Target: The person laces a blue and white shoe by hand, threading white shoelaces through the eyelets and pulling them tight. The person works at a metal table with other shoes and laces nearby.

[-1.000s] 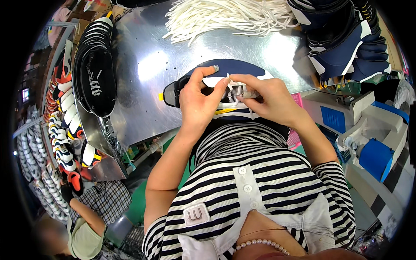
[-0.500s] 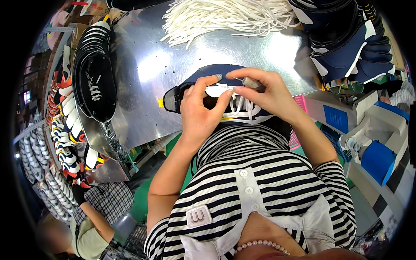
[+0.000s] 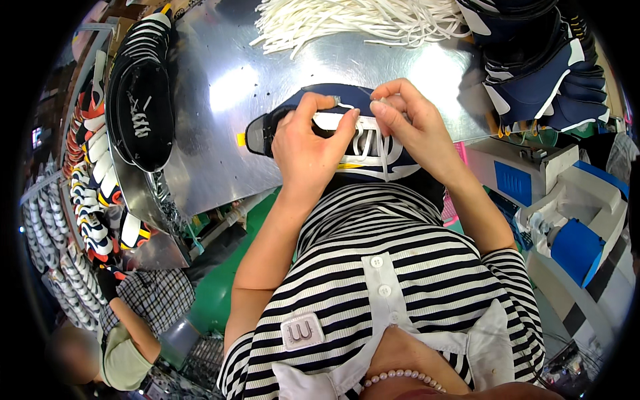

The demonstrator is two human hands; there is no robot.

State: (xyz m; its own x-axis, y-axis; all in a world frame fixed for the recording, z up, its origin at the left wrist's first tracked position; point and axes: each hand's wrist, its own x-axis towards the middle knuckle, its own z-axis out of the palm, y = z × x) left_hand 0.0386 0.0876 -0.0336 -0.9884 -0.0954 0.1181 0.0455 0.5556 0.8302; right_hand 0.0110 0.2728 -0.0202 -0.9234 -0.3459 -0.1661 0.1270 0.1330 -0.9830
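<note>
A navy shoe upper (image 3: 320, 93) with a white eyelet strip lies on the metal table in front of me, its yellow tab pointing left. White shoelace (image 3: 365, 145) crosses its opening in several rows. My left hand (image 3: 308, 143) grips the upper, thumb and index finger on either side of the white strip. A short bit of lace shows by the index fingertip. Just right of it, my right hand (image 3: 412, 120) is closed, thumb against fingers, above the upper's far edge. What it holds is hidden by the fingers.
A pile of white laces (image 3: 353, 27) lies at the table's far side. Stacked navy uppers (image 3: 540, 87) stand at the right, nested black uppers (image 3: 140, 113) at the left. A grey and blue machine (image 3: 567, 220) is at my right; another person (image 3: 127, 353) works at lower left.
My right hand has turned and its fingers have closed in. The tan-handled tool with a thin metal tip, visible in it before, no longer shows clearly. My left hand keeps its grip on the upper.
</note>
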